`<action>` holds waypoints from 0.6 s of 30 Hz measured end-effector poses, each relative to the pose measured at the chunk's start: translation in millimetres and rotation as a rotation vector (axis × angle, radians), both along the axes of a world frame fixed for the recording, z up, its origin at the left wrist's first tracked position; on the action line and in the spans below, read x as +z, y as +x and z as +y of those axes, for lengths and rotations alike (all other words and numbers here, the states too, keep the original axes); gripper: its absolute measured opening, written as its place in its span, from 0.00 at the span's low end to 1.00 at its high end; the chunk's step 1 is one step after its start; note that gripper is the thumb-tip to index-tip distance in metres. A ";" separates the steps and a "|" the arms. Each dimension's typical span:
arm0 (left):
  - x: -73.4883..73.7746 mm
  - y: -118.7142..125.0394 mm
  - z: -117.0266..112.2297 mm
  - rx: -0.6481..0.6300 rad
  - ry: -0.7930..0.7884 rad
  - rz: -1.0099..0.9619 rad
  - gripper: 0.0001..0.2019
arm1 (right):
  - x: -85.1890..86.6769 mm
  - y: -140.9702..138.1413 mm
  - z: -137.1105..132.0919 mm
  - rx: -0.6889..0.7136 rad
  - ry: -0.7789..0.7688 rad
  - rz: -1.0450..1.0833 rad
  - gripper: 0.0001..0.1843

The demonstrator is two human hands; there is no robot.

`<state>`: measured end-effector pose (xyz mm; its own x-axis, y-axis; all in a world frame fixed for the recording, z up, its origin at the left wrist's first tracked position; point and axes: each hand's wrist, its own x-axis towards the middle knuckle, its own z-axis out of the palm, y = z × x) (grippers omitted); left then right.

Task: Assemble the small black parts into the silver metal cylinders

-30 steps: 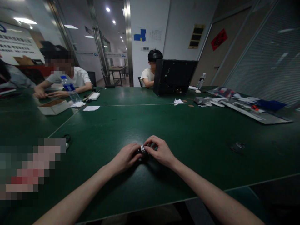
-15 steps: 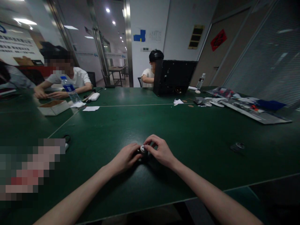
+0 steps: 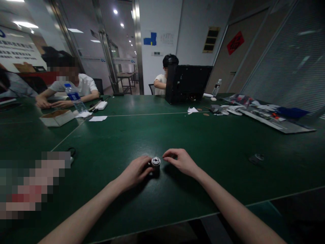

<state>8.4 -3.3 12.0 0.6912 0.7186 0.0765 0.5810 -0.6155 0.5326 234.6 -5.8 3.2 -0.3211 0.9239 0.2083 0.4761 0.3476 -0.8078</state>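
A small dark cylinder with a silver top point(image 3: 155, 164) stands upright on the green table point(image 3: 162, 135). My left hand point(image 3: 135, 171) is curled round its left side and holds it in place. A short way to the right of it, off the part, is my right hand point(image 3: 180, 161). Its fingers are bent inward and its thumb and forefinger are pinched together. Whether anything small sits in that pinch is too hard to see.
A small dark round part point(image 3: 257, 157) lies to the right. A black monitor point(image 3: 188, 84), papers and a long cluttered tray point(image 3: 269, 118) are at the far side. A cardboard box point(image 3: 58, 117) and water bottle point(image 3: 73, 97) stand far left, near seated people.
My right hand has come off the top of the cylinder and drawn a little to the right. The silver top now shows. My left hand has stayed on the part.
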 end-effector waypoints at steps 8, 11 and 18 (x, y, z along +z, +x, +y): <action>1.2 -2.7 2.2 0.022 0.024 0.021 0.07 | -13.9 3.7 -0.4 0.160 0.022 -0.193 0.07; 1.4 -2.7 2.1 0.023 0.025 0.018 0.07 | -13.9 3.1 0.2 0.173 0.065 -0.221 0.07; 5.2 -2.5 1.0 0.027 -0.006 0.019 0.09 | -7.2 9.5 0.7 0.189 -0.003 -0.172 0.15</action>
<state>5.9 -2.4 17.2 0.6729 0.7373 0.0591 0.6072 -0.5963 0.5251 244.2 -5.1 -4.0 -0.5190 0.8443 0.1334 0.5331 0.4417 -0.7216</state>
